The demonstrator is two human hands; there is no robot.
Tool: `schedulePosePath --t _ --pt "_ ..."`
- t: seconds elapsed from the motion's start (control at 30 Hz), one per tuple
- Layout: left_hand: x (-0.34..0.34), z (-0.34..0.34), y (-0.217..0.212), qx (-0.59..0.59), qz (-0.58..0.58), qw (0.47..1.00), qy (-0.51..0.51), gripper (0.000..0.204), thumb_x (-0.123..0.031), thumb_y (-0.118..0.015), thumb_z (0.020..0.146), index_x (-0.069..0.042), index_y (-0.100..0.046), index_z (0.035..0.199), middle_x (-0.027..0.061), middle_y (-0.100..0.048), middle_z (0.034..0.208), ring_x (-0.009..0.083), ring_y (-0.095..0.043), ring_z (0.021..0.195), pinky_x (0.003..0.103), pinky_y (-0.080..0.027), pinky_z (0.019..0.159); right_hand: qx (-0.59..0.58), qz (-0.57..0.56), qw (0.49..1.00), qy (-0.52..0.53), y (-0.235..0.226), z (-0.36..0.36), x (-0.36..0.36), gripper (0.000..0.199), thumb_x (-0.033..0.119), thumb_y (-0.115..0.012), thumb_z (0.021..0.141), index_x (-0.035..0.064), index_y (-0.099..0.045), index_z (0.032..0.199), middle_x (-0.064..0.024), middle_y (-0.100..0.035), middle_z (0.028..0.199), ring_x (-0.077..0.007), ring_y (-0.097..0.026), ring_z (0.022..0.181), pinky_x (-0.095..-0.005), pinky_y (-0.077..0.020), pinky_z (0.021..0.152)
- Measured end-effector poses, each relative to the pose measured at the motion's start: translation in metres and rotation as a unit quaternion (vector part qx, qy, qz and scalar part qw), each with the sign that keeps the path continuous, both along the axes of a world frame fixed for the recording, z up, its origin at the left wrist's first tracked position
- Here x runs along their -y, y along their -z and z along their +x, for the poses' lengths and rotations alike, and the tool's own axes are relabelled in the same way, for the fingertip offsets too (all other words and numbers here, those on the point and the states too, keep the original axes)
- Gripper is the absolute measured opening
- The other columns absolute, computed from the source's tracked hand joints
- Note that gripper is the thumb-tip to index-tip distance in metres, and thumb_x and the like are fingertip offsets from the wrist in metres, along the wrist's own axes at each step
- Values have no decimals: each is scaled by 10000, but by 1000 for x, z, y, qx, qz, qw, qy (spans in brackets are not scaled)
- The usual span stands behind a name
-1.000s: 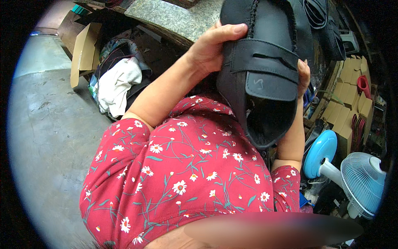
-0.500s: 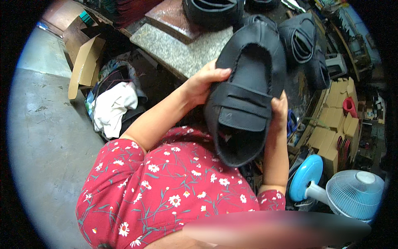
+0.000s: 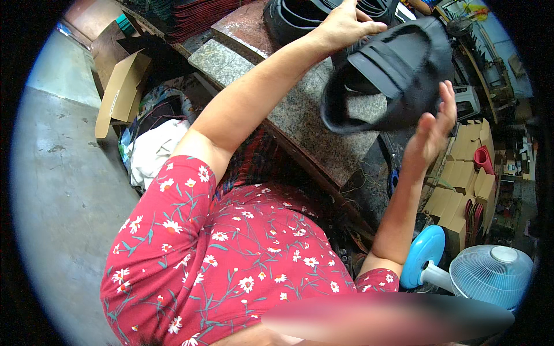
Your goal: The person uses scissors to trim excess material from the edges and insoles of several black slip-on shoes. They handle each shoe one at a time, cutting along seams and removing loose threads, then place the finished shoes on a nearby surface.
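Note:
A black shoe upper [image 3: 398,78] with a wide slotted strap is tilted above the stone slab [image 3: 231,60], slightly blurred. Through its open end, the speckled slab shows. My left hand [image 3: 346,27] is at its far left edge, with thumb and fingers spread; whether the thumb touches the upper is hard to tell. Beside the near right edge of the upper is my right hand [image 3: 431,130], fingers stretched and apart. Other black shoe uppers [image 3: 291,23] lie at the back of the bench, partly hidden behind my left hand.
A reddish-brown block [image 3: 245,26] rests on the slab. Cardboard boxes [image 3: 461,173] stand at right, behind a blue and white fan [image 3: 490,274]. At left are an open carton [image 3: 121,95] and a white cloth [image 3: 153,150]. Blue-handled scissors [image 3: 394,180] lie near the slab's right edge.
Both hands and the upper have moved away from my body, up and to the right, over the bench. The upper has tilted, and both hands' grip on it has loosened.

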State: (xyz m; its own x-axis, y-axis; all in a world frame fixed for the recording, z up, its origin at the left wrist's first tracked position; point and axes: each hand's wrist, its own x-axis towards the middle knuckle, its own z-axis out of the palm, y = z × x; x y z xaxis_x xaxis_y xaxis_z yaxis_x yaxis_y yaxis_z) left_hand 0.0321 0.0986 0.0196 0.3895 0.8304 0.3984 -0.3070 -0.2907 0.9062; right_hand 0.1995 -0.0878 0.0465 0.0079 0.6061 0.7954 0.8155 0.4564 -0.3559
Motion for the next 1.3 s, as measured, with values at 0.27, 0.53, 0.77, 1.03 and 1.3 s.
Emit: schedulePosePath --t 0.27,0.53,0.77,1.03,1.3 --pt "50 -35 47 27 79 991 -100 487 -278 -618 1008 7 -491 1382 120 -607 1300 172 -564 1228 309 -432 1071 216 4 975 -43 39 -15 11 727 679 -556 910 144 -553 1402 -193 -430 1509 -398 -372 1411 -529 -280 1166" --pt "90 -41 61 87 -27 990 -109 436 -344 -475 1071 -11 -514 1350 121 -579 1336 203 -555 1245 343 -434 1041 303 -109 947 9 26 -48 -17 713 239 -875 661 97 -597 1302 -48 -677 1076 -247 -627 1000 -449 -372 1075" --pt "87 -44 69 23 -30 991 -126 323 -248 -533 1051 -25 -572 1282 1 -597 1103 84 -535 993 232 -441 890 257 -106 957 82 -2 -26 -59 405 217 -832 744 85 -681 1096 -91 -671 1000 -295 -619 1002 -399 -505 876" --pt "85 -43 76 -16 -45 995 -92 339 -229 -619 1000 -10 -574 1255 45 -620 1078 106 -571 1011 273 -474 918 234 -119 965 4 19 -9 -57 388 157 -814 736 74 -660 1082 -89 -673 1024 -303 -609 1040 -486 -389 1080" --pt "87 -38 77 -19 -5 998 -65 345 -163 -644 980 -7 -550 1274 87 -625 1155 150 -599 1089 294 -498 958 172 -114 978 -36 32 4 29 423 38 -817 728 80 -631 1106 -81 -679 1094 -306 -626 1137 -552 -307 1154"
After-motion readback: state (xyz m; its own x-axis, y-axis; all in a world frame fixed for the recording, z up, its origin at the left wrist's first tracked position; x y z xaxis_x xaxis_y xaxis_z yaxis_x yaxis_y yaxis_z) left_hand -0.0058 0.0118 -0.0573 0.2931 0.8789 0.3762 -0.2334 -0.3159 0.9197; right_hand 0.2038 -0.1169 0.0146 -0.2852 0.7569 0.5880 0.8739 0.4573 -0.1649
